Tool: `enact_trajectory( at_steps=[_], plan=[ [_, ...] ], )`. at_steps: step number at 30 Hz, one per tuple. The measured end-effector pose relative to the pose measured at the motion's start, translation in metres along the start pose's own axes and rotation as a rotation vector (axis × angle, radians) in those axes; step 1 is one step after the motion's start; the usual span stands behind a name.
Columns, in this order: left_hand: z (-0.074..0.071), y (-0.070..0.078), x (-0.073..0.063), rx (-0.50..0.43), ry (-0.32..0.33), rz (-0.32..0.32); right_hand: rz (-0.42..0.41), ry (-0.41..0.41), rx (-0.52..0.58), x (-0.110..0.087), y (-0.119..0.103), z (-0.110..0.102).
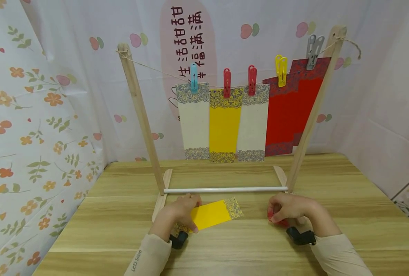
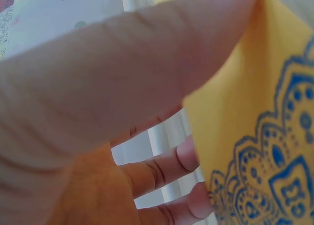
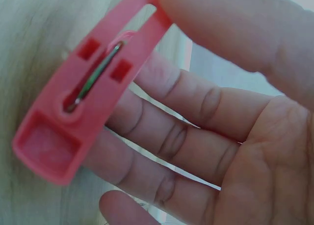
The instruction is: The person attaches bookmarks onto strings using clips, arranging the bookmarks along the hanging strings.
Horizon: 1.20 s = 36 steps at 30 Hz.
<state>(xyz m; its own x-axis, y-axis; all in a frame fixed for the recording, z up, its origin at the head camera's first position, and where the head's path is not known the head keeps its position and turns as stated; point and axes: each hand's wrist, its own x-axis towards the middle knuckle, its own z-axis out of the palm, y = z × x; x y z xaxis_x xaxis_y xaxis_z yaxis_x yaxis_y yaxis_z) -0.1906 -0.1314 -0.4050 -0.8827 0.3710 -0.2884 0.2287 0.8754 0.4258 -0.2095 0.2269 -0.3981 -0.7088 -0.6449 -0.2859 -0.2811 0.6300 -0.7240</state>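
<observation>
Above the table in the head view, my left hand (image 1: 182, 210) pinches a yellow patterned sheet (image 1: 209, 214) near one end, thumb on the near face. The left wrist view shows the thumb across the sheet (image 2: 235, 112) and its blue lace-like print; paper or cloth, I cannot tell. To the right, my right hand (image 1: 291, 207) holds a red clothespin (image 1: 283, 222) by its handle end. In the right wrist view the clothespin (image 3: 54, 141) and its metal spring stand out, with the thumb on its upper end and several fingers behind it.
A wooden frame (image 1: 139, 96) with a white crossbar (image 1: 225, 189) stands on the wood-grain table (image 1: 114, 230). From its string hang pale sheets (image 1: 195, 122), another yellow sheet (image 1: 225, 126) and a red sheet (image 1: 287, 111), clipped with blue (image 1: 193, 78), red, yellow and grey clothespins.
</observation>
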Motion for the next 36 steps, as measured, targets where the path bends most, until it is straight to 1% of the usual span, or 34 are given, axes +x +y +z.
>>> enact_trajectory(
  at_steps=[7, 12, 20, 25, 32, 36],
  plan=[
    [0.0, -0.001, 0.002, -0.001, 0.017, 0.046, -0.057, -0.005, 0.012, 0.001, 0.003, -0.002],
    [0.001, -0.004, 0.004, -0.025, 0.023, 0.083, -0.084, -0.004, 0.029, 0.002, 0.004, -0.003],
    [-0.003, -0.004, 0.005, -0.056, 0.019, 0.11, -0.134, -0.042, 0.124, 0.003, 0.006, -0.005],
    [-0.005, -0.007, 0.005, -0.065, 0.018, 0.132, -0.142, -0.047, 0.122, 0.005, 0.007, -0.005],
    [-0.009, -0.01, 0.005, -0.066, 0.017, 0.15, -0.156, -0.031, 0.137, 0.007, 0.007, -0.004],
    [-0.012, -0.011, 0.004, -0.082, 0.021, 0.183, -0.148, -0.019, 0.139, 0.009, 0.006, -0.004]
  ],
)
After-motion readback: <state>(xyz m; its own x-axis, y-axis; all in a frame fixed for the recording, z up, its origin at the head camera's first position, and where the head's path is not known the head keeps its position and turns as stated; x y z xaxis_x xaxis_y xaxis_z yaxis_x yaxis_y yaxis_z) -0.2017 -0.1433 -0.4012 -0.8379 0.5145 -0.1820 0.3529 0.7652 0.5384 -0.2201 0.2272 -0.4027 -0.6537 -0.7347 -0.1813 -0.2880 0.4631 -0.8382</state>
